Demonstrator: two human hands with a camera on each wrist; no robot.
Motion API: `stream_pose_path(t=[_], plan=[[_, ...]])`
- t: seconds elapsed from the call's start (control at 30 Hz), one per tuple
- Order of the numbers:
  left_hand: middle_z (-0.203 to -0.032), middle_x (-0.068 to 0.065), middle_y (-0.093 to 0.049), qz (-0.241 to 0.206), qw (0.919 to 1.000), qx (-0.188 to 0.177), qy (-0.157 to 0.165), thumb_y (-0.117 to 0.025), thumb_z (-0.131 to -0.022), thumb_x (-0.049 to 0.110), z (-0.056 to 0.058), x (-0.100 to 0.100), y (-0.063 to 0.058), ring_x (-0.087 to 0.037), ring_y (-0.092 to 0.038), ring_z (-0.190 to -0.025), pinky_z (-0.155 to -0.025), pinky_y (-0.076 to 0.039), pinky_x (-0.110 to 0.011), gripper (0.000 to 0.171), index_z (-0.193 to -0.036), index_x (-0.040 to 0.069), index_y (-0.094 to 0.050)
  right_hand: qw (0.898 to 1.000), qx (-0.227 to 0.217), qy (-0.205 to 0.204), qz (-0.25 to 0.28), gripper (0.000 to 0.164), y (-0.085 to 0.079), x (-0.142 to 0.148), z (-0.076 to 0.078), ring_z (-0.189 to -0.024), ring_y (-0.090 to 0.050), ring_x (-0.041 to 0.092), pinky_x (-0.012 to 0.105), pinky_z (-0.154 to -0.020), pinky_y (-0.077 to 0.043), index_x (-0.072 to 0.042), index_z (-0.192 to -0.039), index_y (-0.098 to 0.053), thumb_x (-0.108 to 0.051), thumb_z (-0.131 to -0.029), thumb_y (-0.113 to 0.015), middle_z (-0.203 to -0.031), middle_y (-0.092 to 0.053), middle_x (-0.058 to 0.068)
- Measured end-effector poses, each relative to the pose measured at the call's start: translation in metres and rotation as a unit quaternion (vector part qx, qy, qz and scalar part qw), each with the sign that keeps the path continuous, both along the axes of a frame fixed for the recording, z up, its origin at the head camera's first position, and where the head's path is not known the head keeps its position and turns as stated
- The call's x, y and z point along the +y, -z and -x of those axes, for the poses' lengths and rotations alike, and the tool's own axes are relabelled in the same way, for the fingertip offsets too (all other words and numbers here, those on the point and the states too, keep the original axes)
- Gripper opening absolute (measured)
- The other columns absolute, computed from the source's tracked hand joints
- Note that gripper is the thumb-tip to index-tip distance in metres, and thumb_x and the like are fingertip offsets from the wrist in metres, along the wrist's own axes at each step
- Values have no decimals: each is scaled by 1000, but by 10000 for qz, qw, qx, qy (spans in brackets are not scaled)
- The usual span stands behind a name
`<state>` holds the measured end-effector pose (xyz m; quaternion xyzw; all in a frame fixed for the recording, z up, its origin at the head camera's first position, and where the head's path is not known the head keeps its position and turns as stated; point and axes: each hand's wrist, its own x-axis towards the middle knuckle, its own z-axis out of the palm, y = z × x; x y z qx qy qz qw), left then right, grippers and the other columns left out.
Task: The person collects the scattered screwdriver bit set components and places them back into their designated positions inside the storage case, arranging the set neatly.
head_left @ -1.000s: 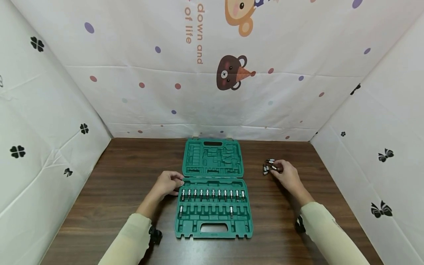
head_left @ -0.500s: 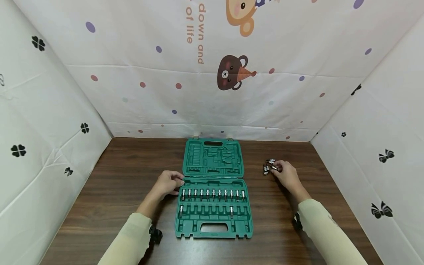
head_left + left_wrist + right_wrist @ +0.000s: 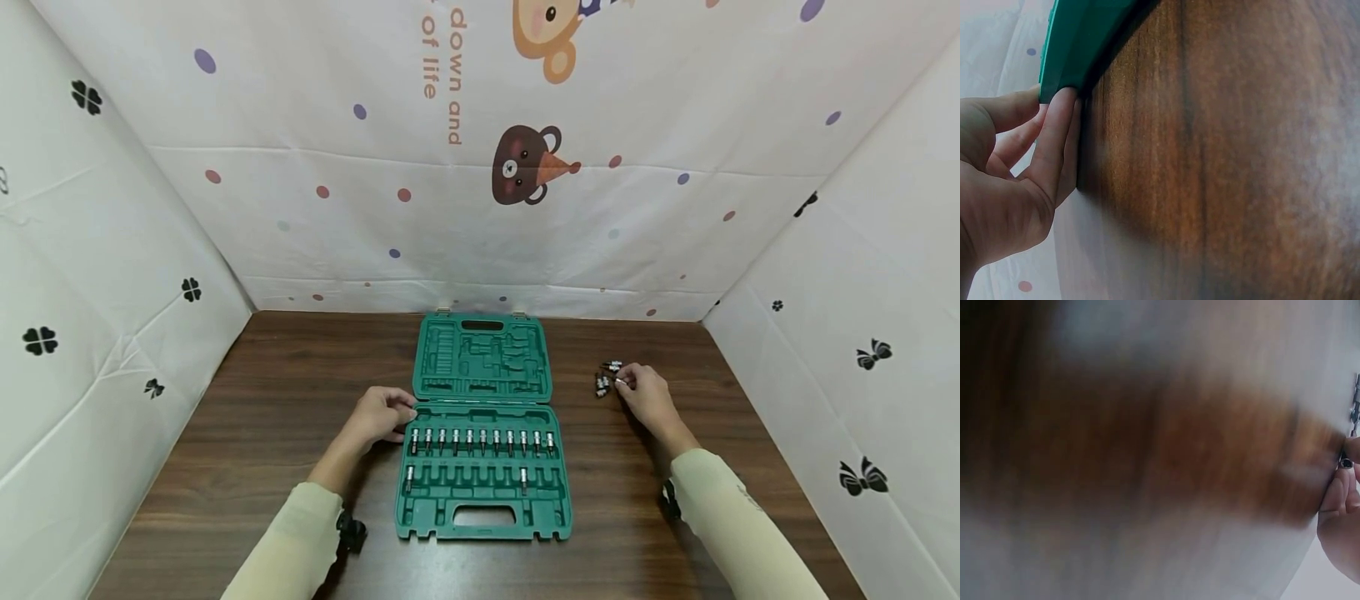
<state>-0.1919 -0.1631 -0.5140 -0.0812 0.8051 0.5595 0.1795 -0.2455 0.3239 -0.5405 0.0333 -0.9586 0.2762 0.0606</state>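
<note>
An open green plastic socket case [image 3: 431,518] lies in the middle of the table, its lid folded back. One row in it is lined with bit sockets [image 3: 483,442], and two more stand in the row below. My left hand [image 3: 380,414] pinches the case's left edge near the hinge; the left wrist view shows thumb and fingers on the green edge [image 3: 1079,50]. Right of the case, my right hand [image 3: 647,396] pinches a small bit socket [image 3: 1346,464] between thumb and fingers, low over the table. Several loose bit sockets [image 3: 602,384] lie beside its fingertips.
The dark wooden table [image 3: 300,367] is walled by printed white cloth [image 3: 450,225] at the back and on both sides. Lid and tray have moulded slots, and a handle cutout [image 3: 484,516] faces me.
My right hand has shifted very slightly, and its fingers have drawn closer round the bit socket. The left hand and the case have stayed in place.
</note>
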Motion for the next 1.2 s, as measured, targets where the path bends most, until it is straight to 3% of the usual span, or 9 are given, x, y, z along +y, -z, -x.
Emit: stream_pose_path(t=[0.63,1.2], plan=[[-107,-16,-70,16,10000,51,77,-65,-100,3,-1,-1,0,-22,-69,-89,-68,-64,-39,21,-120,1,-72,9993,330,81,154,6,-8,0,-13,-87,-63,26,35,-76,-50,-4,-101,-70,-9,-97,-69,-95,-67,14],[-107,-16,-70,-11,10000,30,69,-64,-101,3,-2,-1,-1,-23,-69,-91,-68,-64,-39,22,-121,0,-71,9972,197,-425,587,8,-35,-31,-34,-90,-62,18,21,-73,-52,-9,-107,-71,-12,-99,-70,-101,-66,8]])
